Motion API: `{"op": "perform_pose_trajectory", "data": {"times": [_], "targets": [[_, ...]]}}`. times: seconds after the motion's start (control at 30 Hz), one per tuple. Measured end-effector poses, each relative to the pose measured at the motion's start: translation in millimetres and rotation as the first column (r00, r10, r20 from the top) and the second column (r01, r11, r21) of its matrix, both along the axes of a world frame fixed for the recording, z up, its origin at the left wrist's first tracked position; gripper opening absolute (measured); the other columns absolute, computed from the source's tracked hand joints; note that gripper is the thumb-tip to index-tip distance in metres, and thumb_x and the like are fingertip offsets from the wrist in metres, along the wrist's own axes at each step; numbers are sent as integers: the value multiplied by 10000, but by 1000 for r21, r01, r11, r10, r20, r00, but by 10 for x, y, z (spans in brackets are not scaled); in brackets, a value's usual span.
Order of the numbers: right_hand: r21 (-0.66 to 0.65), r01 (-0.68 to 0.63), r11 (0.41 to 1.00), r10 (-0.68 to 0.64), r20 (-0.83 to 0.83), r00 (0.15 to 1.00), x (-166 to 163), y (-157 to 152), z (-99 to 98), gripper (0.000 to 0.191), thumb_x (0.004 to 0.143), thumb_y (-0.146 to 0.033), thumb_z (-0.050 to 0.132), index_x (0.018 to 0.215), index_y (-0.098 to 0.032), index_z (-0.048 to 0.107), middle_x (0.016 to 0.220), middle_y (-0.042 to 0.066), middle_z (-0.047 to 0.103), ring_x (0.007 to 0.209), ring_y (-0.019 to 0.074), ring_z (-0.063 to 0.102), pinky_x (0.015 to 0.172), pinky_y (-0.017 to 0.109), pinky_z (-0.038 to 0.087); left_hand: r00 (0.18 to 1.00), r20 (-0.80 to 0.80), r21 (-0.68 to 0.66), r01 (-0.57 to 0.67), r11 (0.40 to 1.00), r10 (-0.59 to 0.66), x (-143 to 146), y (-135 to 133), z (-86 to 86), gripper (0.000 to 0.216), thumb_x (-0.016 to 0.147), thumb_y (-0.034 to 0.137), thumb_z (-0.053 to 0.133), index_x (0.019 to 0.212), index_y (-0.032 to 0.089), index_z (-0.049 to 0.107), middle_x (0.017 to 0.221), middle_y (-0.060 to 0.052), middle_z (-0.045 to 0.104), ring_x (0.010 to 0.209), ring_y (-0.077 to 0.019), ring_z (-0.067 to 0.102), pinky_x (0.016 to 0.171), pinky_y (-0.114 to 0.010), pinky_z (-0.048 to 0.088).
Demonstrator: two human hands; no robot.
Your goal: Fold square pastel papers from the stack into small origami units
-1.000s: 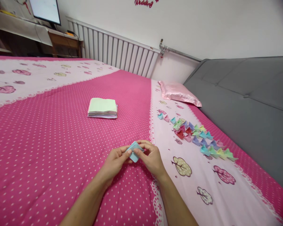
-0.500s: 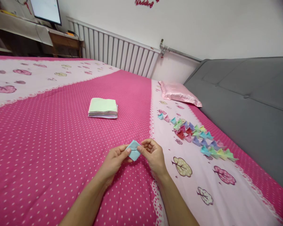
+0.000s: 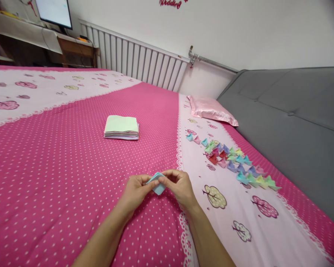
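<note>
A small folded square of light blue paper is held corner-up above the pink dotted bedspread. My left hand pinches its left side, thumb on the near face and fingers behind. From the right, my right hand grips it the same way, its thumb tip close to the left thumb. The thumbs cover the middle of the paper, and the fingertips behind it are hidden.
A stack of coloured paper sheets, pale green on top, lies on the bed ahead to the left. Several small folded paper boats stand in rows at right. Beyond are a pink pillow, a grey headboard and a white radiator.
Both hands have come closer together and slightly lower. The blue paper has tilted, and the right thumb has moved in to meet the left thumb at its middle.
</note>
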State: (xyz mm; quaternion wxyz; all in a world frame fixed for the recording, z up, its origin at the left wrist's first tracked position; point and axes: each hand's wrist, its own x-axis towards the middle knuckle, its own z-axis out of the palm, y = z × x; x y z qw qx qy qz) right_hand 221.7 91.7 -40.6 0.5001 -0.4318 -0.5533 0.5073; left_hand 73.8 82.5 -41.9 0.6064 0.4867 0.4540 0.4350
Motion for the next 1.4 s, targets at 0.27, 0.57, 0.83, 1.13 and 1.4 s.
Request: {"op": "perform_pose_trajectory", "data": {"times": [0.27,0.57,0.83,1.13,1.4], "targets": [[6,-19,1000,19,47,999,8,-17,23,158,655,-298,698,677,-150,647,604,-4,626,522,100,541,514,213,432,997,-47,23,65,998,-64,8,1,9,326,624,431,653,592,106,651,528,-24,594,492,-91,479,513,-212,355],[34,-49,998,44,139,989,7,-27,52,172,681,-315,669,709,-147,650,616,3,596,539,109,530,518,220,423,993,-41,22,108,994,-107,6,8,16,332,616,436,654,583,106,638,531,-24,590,500,-93,479,511,-213,361],[93,-10,996,-5,165,986,-9,-32,48,166,693,-315,646,666,-151,640,580,-8,587,517,103,515,500,216,412,991,-66,33,115,993,-113,9,9,0,317,631,416,649,553,110,615,497,0,555,474,-78,448,484,-202,338],[97,75,992,-84,88,993,30,-2,48,166,686,-323,660,678,-158,641,608,4,608,554,121,535,532,231,428,999,46,22,4,1000,-5,20,-1,28,280,642,391,668,713,120,662,662,-66,669,591,-133,577,588,-240,430],[127,39,991,-50,91,995,17,-11,65,133,694,-296,663,682,-165,652,625,0,615,583,121,546,567,232,434,999,21,55,-30,998,29,-2,-45,89,239,673,351,645,688,118,695,649,-73,676,601,-148,582,605,-251,431]]}}
